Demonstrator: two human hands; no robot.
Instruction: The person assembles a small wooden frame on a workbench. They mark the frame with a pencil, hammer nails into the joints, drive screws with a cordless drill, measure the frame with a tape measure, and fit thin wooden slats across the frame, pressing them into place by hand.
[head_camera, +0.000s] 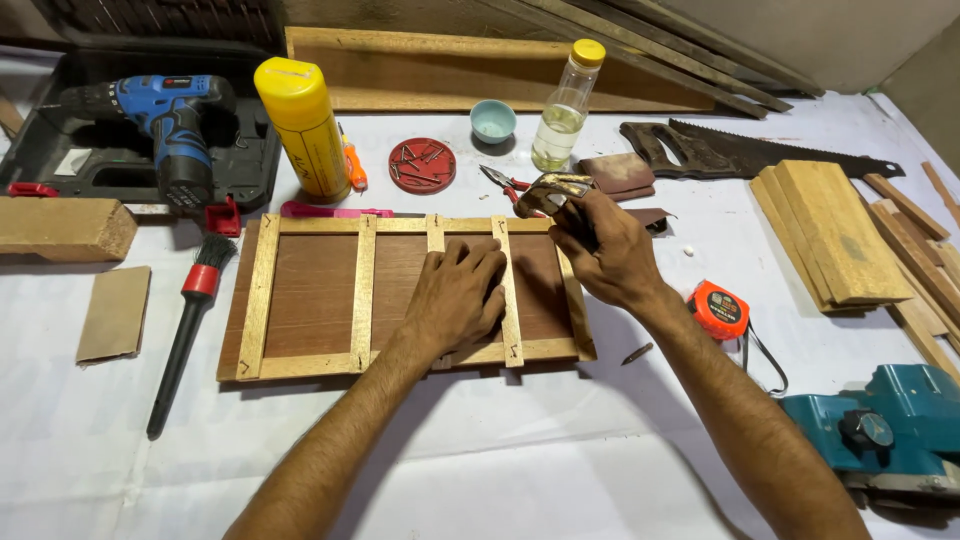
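A flat wooden panel (310, 290) with pale wooden strips framing and dividing it lies on the white-covered table. My left hand (458, 298) rests palm down on its right part, fingers spread over one upright strip. My right hand (600, 245) is at the panel's top right corner, shut on a small metal-headed tool (552, 190), likely a hammer, with its head just above the frame's top edge.
Behind the panel stand a yellow bottle (300, 125), a red lid of nails (422, 165), a small blue bowl (493, 121), a clear bottle (565, 105) and pliers (500, 182). Blue drill (165, 120) and brush (190, 320) left; handsaw (740, 150), wood slats (830, 230), tape measure (718, 310), teal planer (890, 425) right.
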